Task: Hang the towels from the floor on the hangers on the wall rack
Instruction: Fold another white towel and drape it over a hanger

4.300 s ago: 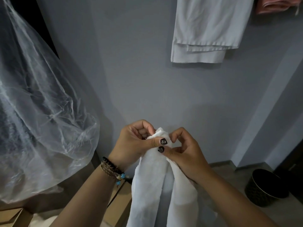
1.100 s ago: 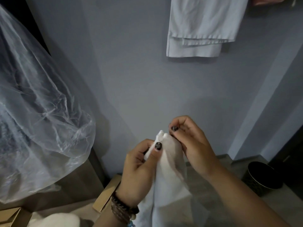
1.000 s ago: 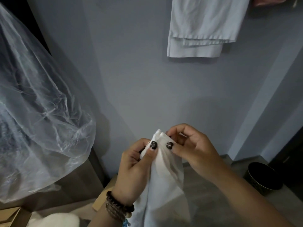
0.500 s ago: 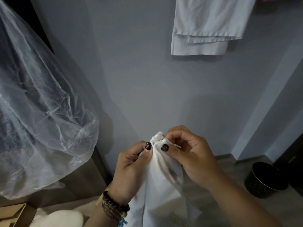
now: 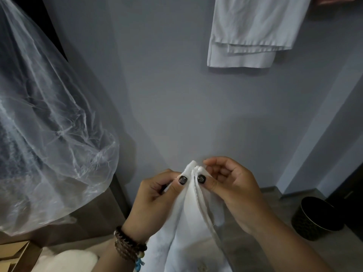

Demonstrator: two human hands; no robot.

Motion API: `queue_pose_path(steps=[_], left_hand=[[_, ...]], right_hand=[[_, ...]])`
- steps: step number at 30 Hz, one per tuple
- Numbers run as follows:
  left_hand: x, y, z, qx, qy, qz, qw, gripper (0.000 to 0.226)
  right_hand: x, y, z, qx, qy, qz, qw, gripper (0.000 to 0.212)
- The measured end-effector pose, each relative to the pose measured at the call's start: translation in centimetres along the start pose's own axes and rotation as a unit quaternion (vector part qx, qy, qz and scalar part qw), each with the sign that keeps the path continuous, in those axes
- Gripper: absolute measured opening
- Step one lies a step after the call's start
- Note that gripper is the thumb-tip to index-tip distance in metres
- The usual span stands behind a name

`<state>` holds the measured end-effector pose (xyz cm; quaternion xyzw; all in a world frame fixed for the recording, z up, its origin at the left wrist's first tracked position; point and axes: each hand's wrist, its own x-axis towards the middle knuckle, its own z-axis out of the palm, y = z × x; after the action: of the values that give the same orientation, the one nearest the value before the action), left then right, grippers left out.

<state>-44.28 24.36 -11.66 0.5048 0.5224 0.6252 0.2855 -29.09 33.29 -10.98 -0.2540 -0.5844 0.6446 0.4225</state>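
White towel point(image 5: 188, 222), bearing no readable writing, is pinched at its top corners by left hand point(image 5: 157, 199) and right hand point(image 5: 229, 189).

Dim, cool, even light; no direct source is seen. A soft shadow is cast on the grey wall point(image 5: 176, 95) under the hung white towel point(image 5: 249, 32). Faint glare is caught on the plastic sheet point(image 5: 49, 124) at left. Edges are bent by the wide-angle lens. Focus is mostly sharp; dark corners are crushed.

**Two hands, thumbs together**

Both forearms rose from the lower edge. The left hand point(image 5: 157, 201) and right hand point(image 5: 233, 191) met in front, fingers curled, thumbs side by side, each pinching the white towel point(image 5: 188, 213). Beaded bracelets point(image 5: 127, 246) circled the left wrist.
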Motion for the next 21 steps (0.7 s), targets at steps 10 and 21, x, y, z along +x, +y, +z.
queue_pose_path(steps=[10,21], left_hand=[[0.2,1.4,-0.7,0.07,-0.061,0.029,0.995,0.014],[1.5,0.9,-2.0,0.094,0.007,0.034,0.995,0.017]], right_hand=[[0.7,0.2,-0.6,-0.127,-0.089,-0.059,0.986,0.022],[4.8,-0.9,0.6,-0.246,-0.162,-0.016,0.956,0.015]])
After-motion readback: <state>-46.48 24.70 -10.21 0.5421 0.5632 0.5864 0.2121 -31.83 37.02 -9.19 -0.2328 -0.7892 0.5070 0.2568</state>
